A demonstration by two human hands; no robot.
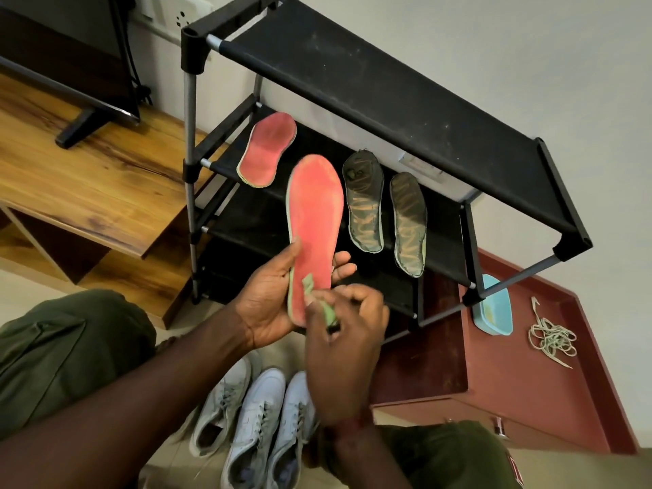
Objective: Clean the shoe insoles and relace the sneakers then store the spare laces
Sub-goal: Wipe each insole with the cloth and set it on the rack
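Three insoles [268,150] on the black rack's [388,82] second shelf

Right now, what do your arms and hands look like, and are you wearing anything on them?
Both arms are bare, with no sleeves in view. The left hand and right hand wear no gloves. A thin reddish band seems to circle the right wrist.
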